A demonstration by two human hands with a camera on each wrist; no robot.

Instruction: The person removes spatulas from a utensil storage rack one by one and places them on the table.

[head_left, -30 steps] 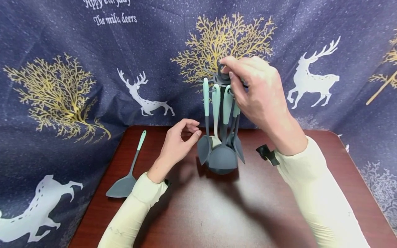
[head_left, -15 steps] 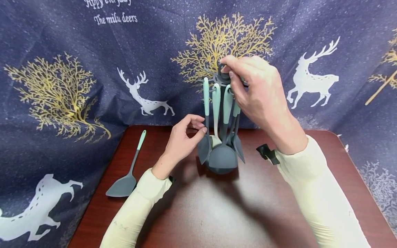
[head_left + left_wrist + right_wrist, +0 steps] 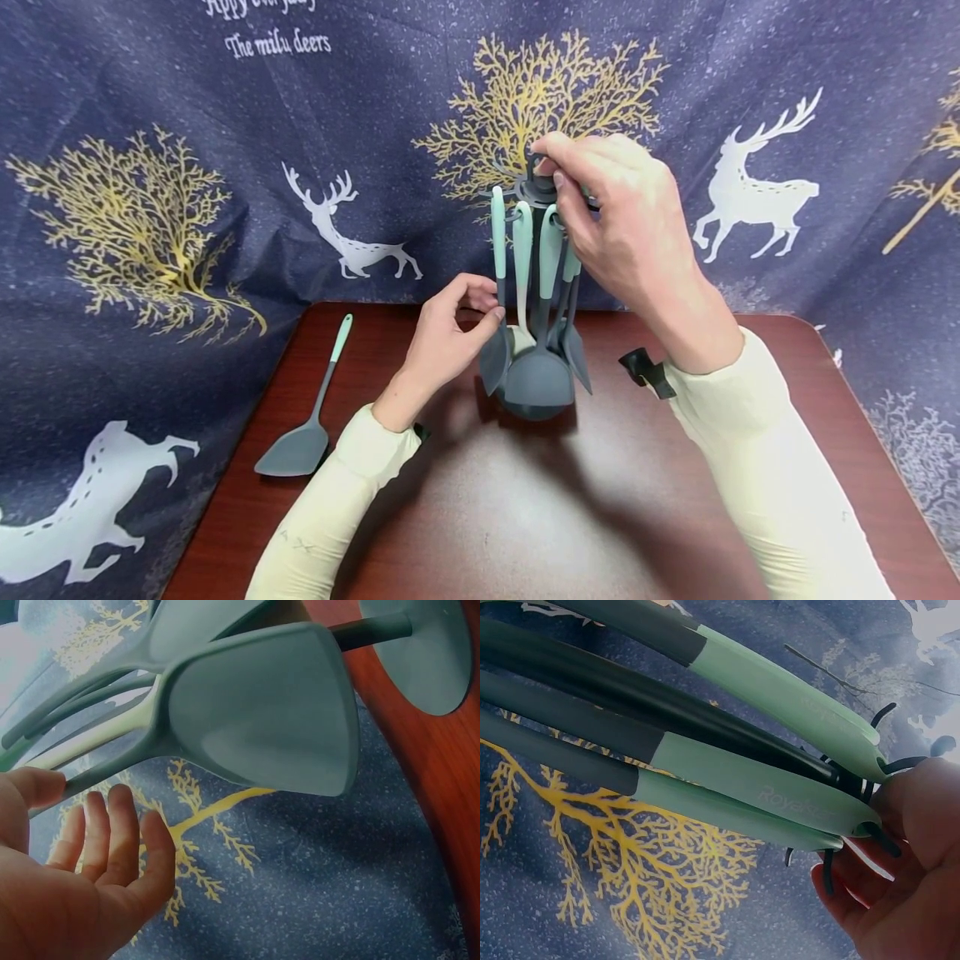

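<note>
My right hand [image 3: 626, 217] pinches the dark loop on top of a utensil stand [image 3: 542, 193], where thumb and index finger meet. Several kitchen tools with mint-green handles hang from its hooks. On the stand's left hangs a grey spatula [image 3: 493, 367], whose broad blade [image 3: 259, 712] faces the left wrist camera. My left hand [image 3: 450, 329] is at its shaft, the thumb touching it and the other fingers loosely curved beside it. A wide grey turner [image 3: 538, 382] hangs in front and hides much of the stand's base [image 3: 442, 660].
Another grey turner [image 3: 296, 450] with a mint-green handle lies near the left edge of the brown wooden table [image 3: 517, 525]. Behind it hangs a dark blue cloth [image 3: 420, 100] printed with white deer and yellow branches.
My left hand has moved right and slightly up to reach the left spatula's shaft, and its blade has shifted slightly right. My right hand stays on the stand's top.
</note>
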